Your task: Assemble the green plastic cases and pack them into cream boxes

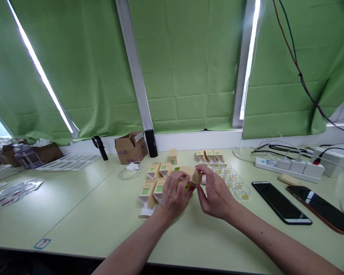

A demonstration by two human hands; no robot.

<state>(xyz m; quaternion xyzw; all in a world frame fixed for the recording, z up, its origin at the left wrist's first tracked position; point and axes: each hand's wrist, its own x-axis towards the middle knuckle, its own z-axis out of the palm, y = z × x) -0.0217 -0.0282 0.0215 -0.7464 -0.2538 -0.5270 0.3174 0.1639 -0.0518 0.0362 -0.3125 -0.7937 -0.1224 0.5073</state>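
- Nearest the camera, two bare forearms reach in from the bottom edge over the pale yellow-green worktop (83, 214); both are cut off below the elbow.
- The left hand (174, 196) and the right hand (216, 193) close together on one small tan cardboard carton with a green patch (189, 176), held just above the worktop at the middle of the scene. Left fingers curl over its near side, right fingertips pinch its right end flap — both hands grip the carton, neither is spread.
- The hands hide most of that carton; any print on it cannot be read.
- Just left of the left hand lie more small tan cartons with green square labels (149, 193), some with flaps open; the label writing is too small to make out.
- Behind the hands stands a row of three similar cartons (210, 156).
- Right of the right hand sit clear plastic trays holding yellow pieces (237, 187), partly hidden by the hand.
- Further right, two dark-screened phones (281, 201) lie flat — one runs off the right edge.
- A white power strip with white plugs (289, 165) lies beyond them.
- An open brown cardboard box (131, 147) by the window bears purple printing, unreadable.
- Beside it stands a black cylinder (151, 143).
- A small sticker with a red and blue outline (42, 243) near the worktop edge shows no legible text.
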